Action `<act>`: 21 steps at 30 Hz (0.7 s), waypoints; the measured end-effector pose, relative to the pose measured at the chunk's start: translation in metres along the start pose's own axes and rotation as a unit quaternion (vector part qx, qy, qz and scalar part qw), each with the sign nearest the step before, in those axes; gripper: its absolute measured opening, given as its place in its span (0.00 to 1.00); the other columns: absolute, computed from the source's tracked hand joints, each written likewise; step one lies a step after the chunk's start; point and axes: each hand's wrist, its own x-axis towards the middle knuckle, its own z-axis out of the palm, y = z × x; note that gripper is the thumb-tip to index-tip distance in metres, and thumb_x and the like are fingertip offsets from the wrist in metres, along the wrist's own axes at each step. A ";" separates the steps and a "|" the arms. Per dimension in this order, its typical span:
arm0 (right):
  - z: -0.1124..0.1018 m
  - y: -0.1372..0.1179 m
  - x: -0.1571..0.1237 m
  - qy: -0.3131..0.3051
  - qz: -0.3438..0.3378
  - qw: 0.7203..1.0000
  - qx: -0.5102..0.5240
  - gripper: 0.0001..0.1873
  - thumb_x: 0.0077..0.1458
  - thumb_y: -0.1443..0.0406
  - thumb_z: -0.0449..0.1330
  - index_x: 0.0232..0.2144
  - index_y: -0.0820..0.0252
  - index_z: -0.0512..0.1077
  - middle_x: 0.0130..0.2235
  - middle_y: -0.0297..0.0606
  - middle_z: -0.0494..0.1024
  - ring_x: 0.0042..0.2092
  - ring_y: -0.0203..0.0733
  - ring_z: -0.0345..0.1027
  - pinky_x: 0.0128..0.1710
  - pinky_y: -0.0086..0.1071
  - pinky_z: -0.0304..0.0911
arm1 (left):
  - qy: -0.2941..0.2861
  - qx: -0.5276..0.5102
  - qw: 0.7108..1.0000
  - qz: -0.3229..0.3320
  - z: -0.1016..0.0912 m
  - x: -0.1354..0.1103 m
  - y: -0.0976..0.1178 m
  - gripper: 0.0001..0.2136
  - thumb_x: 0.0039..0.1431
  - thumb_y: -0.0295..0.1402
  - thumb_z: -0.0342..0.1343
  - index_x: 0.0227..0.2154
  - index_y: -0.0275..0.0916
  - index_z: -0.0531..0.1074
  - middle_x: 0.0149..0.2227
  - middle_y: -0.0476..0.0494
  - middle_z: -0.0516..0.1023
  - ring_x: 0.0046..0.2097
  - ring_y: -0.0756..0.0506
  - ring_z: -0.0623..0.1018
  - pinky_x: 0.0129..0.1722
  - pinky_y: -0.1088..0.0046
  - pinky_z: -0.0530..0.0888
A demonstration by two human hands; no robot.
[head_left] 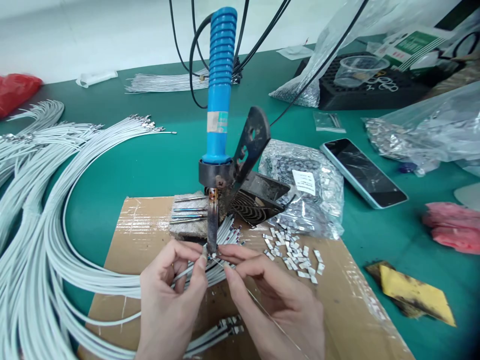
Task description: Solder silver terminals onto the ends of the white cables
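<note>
Soldering iron (pixel 219 100) stands on a cardboard sheet (pixel 146 225). Around it: wires (pixel 45 225) at 9 o'clock, parts bag (pixel 318 200) at 3 o'clock, phone (pixel 362 172) beyond it, left hand (pixel 170 305) and right hand (pixel 277 305) at 6 o'clock.

A ribbed plastic soldering-iron handle (pixel 221 75) is coloured blue, the surface (pixel 157 160) green, the flat cardboard sheet (pixel 142 225) brown. The bundled thin wires (pixel 48 240) are coated white. A flat sponge (pixel 416 292) is coloured yellow and blotched with dark stains.

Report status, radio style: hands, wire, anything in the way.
Left hand pinches wire at iron tip. Right hand pinches thin strand at same tip. Nothing between; loose clips lie right, apart.
</note>
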 end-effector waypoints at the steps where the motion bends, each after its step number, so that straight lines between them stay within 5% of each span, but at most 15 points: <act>1: 0.000 0.000 0.000 -0.001 -0.003 1.000 -0.002 0.09 0.60 0.70 0.64 0.28 0.53 0.75 0.45 0.31 0.85 0.46 0.37 0.82 0.46 0.23 0.72 | 0.002 -0.001 1.000 0.002 0.000 0.000 0.000 0.06 0.49 0.27 0.64 0.21 0.41 0.75 0.28 0.53 0.80 0.29 0.54 0.75 0.27 0.85 0.69; 21: 0.003 0.000 0.000 0.011 -0.015 1.000 -0.004 0.10 0.60 0.70 0.64 0.28 0.52 0.75 0.45 0.30 0.85 0.46 0.35 0.82 0.44 0.22 0.72 | 0.006 -0.005 1.000 0.025 -0.001 -0.001 -0.002 0.06 0.49 0.26 0.65 0.22 0.40 0.75 0.29 0.50 0.81 0.30 0.51 0.77 0.23 0.83 0.69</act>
